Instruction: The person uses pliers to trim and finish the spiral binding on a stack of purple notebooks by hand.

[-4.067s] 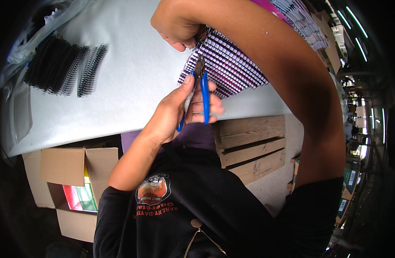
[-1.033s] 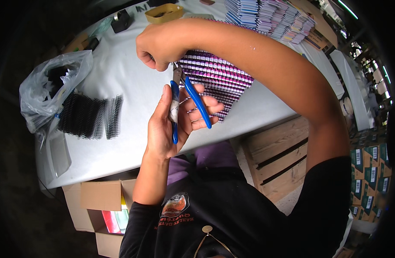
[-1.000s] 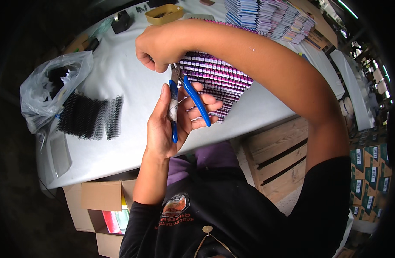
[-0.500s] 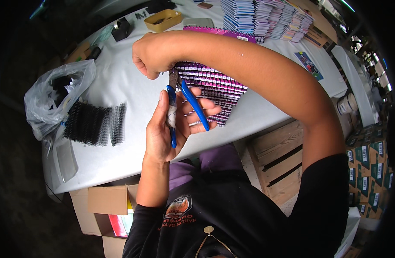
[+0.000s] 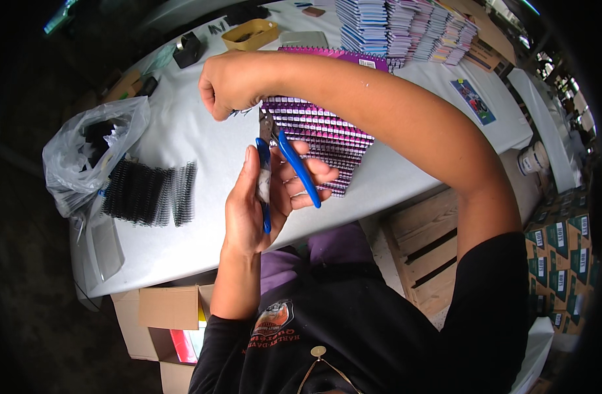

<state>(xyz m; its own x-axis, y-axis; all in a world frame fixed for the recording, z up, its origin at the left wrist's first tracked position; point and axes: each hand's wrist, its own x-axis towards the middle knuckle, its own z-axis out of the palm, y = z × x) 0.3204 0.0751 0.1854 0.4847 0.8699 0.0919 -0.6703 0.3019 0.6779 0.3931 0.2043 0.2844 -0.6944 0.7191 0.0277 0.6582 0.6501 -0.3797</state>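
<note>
The left hand (image 5: 258, 197) is gripping blue-handled pliers (image 5: 281, 167) just in front of the purple spiral notebooks (image 5: 320, 131), while the right hand (image 5: 228, 85) is closing in a fist on the binding wire at the notebooks' left edge.

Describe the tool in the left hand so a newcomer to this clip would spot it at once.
Start at the white table and find the fanned pile of purple spiral notebooks near its front edge. Just in front of that pile, the left hand holds small pliers with their metal tip pointing toward the right hand. Their bright blue handles are the only blue thing among the hands.
</note>
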